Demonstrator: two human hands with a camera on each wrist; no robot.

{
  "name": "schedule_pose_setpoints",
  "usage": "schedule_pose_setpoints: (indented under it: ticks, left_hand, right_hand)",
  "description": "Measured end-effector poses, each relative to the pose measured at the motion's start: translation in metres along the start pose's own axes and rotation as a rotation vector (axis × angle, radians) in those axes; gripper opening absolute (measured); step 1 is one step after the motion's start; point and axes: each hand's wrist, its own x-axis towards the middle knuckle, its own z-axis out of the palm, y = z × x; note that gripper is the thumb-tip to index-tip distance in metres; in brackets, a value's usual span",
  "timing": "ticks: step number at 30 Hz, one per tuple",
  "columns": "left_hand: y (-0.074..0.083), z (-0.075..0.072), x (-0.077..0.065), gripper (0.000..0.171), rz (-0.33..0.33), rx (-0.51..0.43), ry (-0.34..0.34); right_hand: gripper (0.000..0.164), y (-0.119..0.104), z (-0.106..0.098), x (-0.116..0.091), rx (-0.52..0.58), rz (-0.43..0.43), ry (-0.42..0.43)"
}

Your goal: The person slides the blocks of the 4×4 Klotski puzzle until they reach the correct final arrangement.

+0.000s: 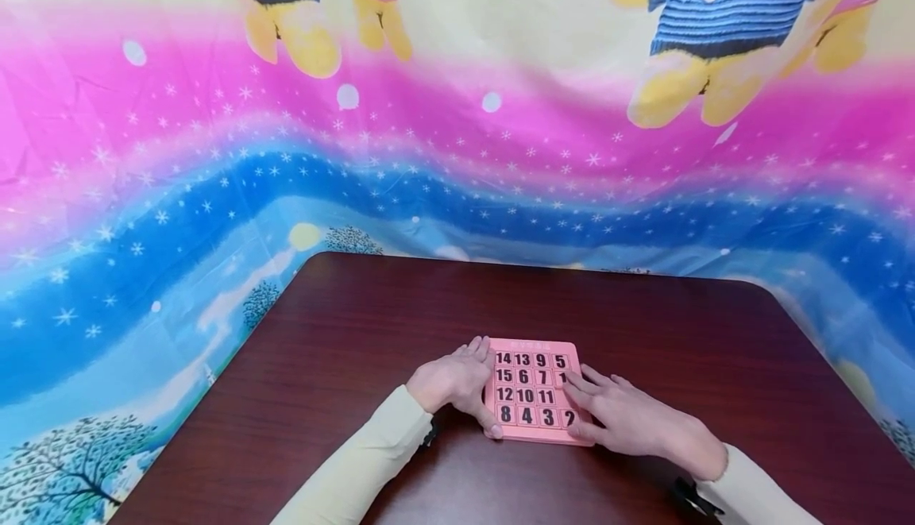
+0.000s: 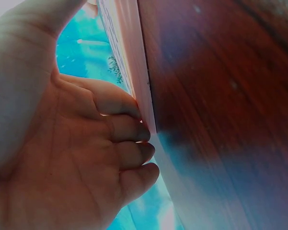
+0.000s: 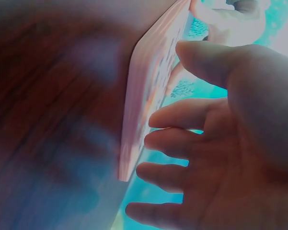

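Head view shows a pink number board (image 1: 534, 396) lying flat on the red-brown counter (image 1: 429, 310), between both hands and bearing numbered tiles (image 1: 524, 377). The left hand (image 1: 457, 382) is spread along the board's left side, thumb at the near corner, fingers towards the far end; the left wrist view puts its fingertips at the edge. The right hand (image 1: 632, 416) reaches over the right side, fingers extended and parted, nearest the tiles marked 1 and 2; whether its fingertips press on them cannot be confirmed. By appearance, the board is judged light, stiff and smooth, liable to slip on the glossy counter, and not notably fragile. Recommended hold: opposite sides of the rim (image 1: 543, 434), clear of the tile faces, which may shift under light pressure.
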Motion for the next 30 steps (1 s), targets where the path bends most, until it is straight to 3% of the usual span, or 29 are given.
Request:
schedule_pose_setpoints:
  ticks: [13,16,30]
  left_hand:
    - [-0.002,0.0,0.0,0.132,-0.008,-0.003,0.002]
    - [-0.001,0.0,0.0,0.132,-0.006,-0.003,0.005]
    - [0.0,0.001,0.002,0.132,-0.001,0.008,0.008]
  right_hand:
    - [0.067,-0.02,0.007,-0.038,-0.07,-0.065,0.032]
    - [0.068,-0.024,0.009,-0.043,-0.061,-0.06,0.004]
    - [0.065,-0.027,0.012,-0.041,-0.032,-0.044,-0.064]
